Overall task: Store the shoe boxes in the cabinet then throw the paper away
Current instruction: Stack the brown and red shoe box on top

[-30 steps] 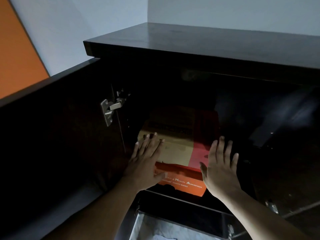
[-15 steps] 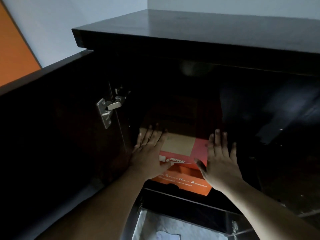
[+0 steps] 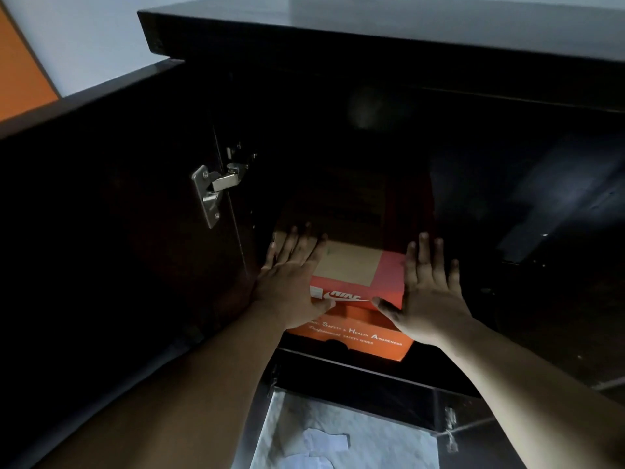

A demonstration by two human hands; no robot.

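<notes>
Inside the dark cabinet [image 3: 372, 55], door swung left on its hinge [image 3: 211, 194], two orange shoe boxes are stacked: Nike box [image 3: 365, 282] atop safety-shoe box [image 3: 358, 336]. Left hand [image 3: 291, 289] and right hand [image 3: 429, 299] lie flat, fingers straight, on the upper box's two near corners. White paper [image 3: 324, 441] lies on the floor below.

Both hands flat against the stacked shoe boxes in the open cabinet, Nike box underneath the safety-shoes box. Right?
Not quite. The head view shows the Nike box on top of the safety-shoes box. The rest holds: left hand and right hand flat against the stack in the open cabinet.
</notes>
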